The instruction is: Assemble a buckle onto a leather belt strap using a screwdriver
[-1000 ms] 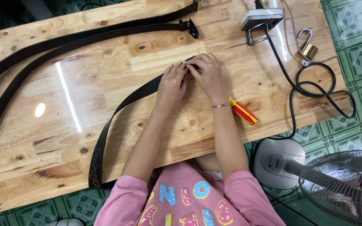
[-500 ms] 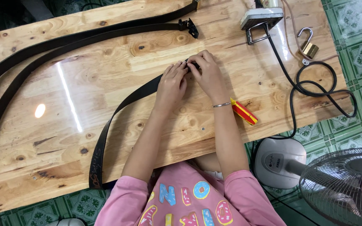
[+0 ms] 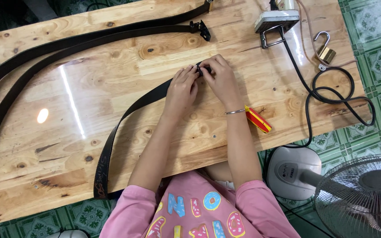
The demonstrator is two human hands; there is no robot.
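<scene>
fingers pinching black belt end, palms down

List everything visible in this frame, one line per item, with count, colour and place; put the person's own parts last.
wooden table: 1, light pine, fills most of the view
worked belt: 1, black, runs from the table's near edge up to the hands
spare belts: 2, black, along the far edge and curving down the left side
padlock: 1, brass with steel shackle, far right of the table
cable: 1, black, coiled at the right edge
small device: 1, white with a metal bracket, top right
screwdriver handle: 1, red and yellow, beside the right wrist
fan: 1, grey-white, on the green tiled floor
bracelet: 1, silver, right wrist
left hand: on the belt end
right hand: on the belt end
</scene>
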